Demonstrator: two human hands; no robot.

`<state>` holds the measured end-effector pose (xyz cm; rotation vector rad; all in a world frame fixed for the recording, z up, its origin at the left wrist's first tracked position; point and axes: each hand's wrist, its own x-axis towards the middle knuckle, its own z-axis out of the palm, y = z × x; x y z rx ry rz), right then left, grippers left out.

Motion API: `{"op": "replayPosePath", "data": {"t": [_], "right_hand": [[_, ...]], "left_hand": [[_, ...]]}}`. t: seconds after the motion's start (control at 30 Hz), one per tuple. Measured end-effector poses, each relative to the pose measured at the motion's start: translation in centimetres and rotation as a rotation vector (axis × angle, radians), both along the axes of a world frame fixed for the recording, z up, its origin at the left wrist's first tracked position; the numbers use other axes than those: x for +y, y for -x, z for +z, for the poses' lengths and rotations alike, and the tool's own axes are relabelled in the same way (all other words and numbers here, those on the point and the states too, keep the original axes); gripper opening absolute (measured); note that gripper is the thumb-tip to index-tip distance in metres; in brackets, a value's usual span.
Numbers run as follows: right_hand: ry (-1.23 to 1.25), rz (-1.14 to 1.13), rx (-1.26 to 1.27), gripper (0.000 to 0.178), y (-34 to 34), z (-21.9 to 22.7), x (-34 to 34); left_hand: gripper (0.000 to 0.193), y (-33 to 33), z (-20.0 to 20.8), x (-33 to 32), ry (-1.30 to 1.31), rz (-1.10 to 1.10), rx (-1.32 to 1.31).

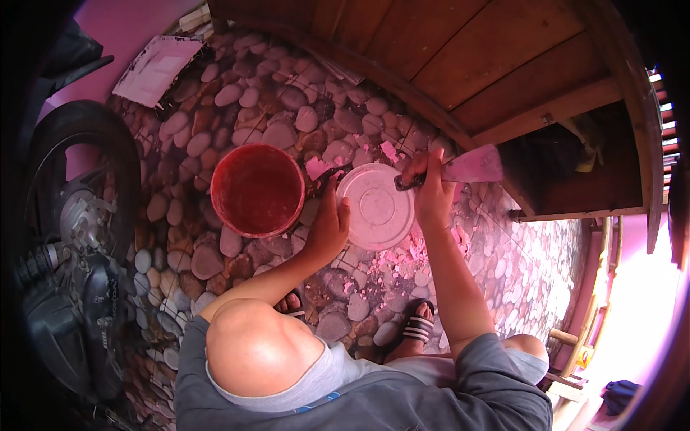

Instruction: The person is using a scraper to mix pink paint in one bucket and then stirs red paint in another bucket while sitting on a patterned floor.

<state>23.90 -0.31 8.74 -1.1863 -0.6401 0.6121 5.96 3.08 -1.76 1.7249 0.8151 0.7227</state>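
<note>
Your bent left knee (262,345) is nearest the camera, and past it your left hand (332,228) meets the left rim of a round, pink-smeared lid (377,205). The lid sits between your two hands; I cannot tell whether it lies flat on the floor (207,260) or is propped. Your right hand (433,195) is closed around the dark handle of a scraper (474,165) at the lid's upper right edge, its pink-coated blade pointing right, away from the lid. Your left thumb lies at the rim; the far side of that grip is hidden, so I cannot tell how firmly it closes.

To work well here, I'd brace the lid from outside the rim, thumb clear of the blade's path, and lay any stroke low, light and even. Mind the loose pink crumbs (413,248) just below your right hand, which could stick to the lid. The red bucket (259,161), left of your left hand, seems within easy reach.

As for pose, your left forearm slants up and right from beside the knee; your right forearm reaches forward, leaning slightly left toward the lid.
</note>
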Motion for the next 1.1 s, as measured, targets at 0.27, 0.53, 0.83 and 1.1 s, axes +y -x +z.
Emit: {"op": "replayPosePath", "data": {"t": [0.27,0.53,0.83,1.1], "right_hand": [[0.089,-0.002,0.204,0.028,1.1,0.8,-0.4],[-0.556,0.427,-0.179,0.035,0.3,16.3,-0.2],[0.123,0.010,0.155,0.033,-0.2,-2.0,-0.7],[0.004,0.130,0.228,0.042,2.7,-0.7,-3.3]], "left_hand": [[0.054,0.0,-0.5,0.3,-0.075,0.015,0.026],[0.054,0.5,0.7,0.2,0.017,0.013,0.029],[0.055,0.4,0.1,0.1,-0.082,-0.003,0.053],[0.055,-0.1,0.3,0.2,-0.041,-0.002,0.013]]}}
